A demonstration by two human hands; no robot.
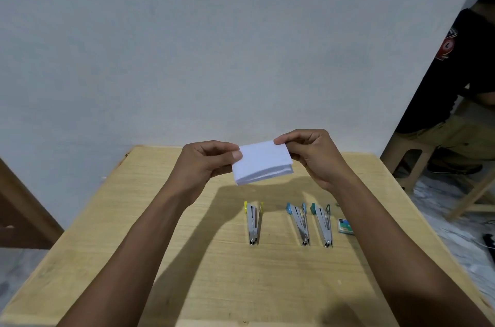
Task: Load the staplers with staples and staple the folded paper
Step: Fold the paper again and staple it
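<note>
Folded paper (pixel 261 163) held up above the far half of the worktop (pixel 134 259), clear of the surface. Left hand (pixel 206 163) pinching the left edge, thumb on top; right hand (pixel 313 155) pinching the upper right corner; both grips narrow and closed on the sheet. Three staplers in a row below, all lying opened out: yellow-tipped stapler (pixel 253 223) to the left, blue-tipped stapler (pixel 300 225) in the middle, green-tipped stapler (pixel 322 225) just beside it. Staple box (pixel 345 226) near the green one, on its right. Step in hand, by judgement: folding or squaring the paper, loading not yet begun. Next move probably calls for laying the paper down, freeing one hand for the box. Bystander seated at far right, well apart.
</note>
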